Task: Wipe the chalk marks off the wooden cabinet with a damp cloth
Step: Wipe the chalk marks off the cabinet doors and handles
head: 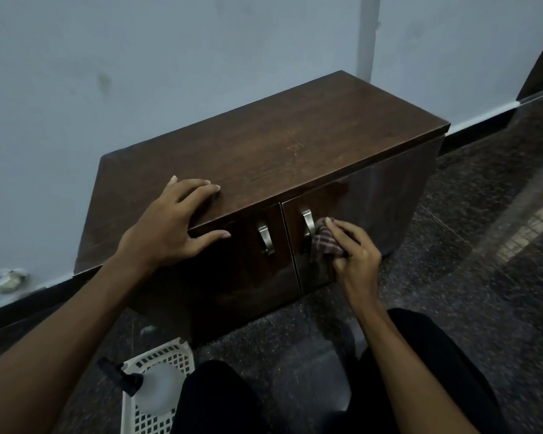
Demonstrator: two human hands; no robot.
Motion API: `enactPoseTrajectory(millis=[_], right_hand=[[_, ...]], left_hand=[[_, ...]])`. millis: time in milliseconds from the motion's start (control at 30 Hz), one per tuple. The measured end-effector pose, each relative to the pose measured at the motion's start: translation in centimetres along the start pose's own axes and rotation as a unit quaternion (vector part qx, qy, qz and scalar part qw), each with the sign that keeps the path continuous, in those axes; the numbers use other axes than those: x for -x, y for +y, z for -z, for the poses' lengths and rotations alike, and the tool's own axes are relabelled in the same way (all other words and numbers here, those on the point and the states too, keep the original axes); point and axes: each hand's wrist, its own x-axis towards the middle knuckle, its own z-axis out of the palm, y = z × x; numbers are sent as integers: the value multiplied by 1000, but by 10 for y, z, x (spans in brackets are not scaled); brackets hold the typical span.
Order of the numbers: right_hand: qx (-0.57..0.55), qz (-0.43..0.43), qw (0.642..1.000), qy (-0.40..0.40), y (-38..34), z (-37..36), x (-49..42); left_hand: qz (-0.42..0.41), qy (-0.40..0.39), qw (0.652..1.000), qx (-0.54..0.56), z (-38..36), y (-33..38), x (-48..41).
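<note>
Right hand (355, 255) gripping crumpled checked cloth (326, 244) against glossy wooden cabinet (264, 151), left hand (173, 223) splayed flat

1. The cabinet (264, 145) stands on the floor (452, 277) with its back against the wall (170, 57).
2. The left hand (170, 227) lies on the cabinet top at its front edge, above the left door (232, 277).
3. The right hand (355, 252) presses a cloth (326, 244) to the right door (342, 208), just right of its handle (308, 223).
4. A second handle (266, 239) sits on the left door.
5. A basket (151, 415) sits on the floor before the cabinet, to the left, with a spray bottle (157, 386) in it.
</note>
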Motion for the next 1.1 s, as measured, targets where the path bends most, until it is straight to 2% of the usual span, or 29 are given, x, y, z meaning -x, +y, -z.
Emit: enactPoseTrajectory(millis=[100, 267, 467, 633, 733, 967, 1100], right_hand=[[-21, 37, 998, 38, -11, 1, -25], [42, 89, 995, 16, -6, 0, -27], [76, 88, 993, -30, 15, 1, 0], [31, 115, 993, -5, 9, 2, -20], [43, 144, 989, 3, 12, 1, -30], [47, 124, 990, -45, 24, 3, -10], [40, 93, 995, -10, 15, 5, -12]], left_hand=[[-1, -2, 1000, -4, -1, 0, 0], [0, -4, 1000, -3, -1, -3, 0], [-2, 12, 1000, -6, -3, -1, 0], [-2, 15, 1000, -5, -2, -2, 0], [-6, 11, 1000, -7, -3, -2, -1], [-3, 11, 1000, -9, -3, -2, -1], [0, 12, 1000, -8, -2, -1, -1]])
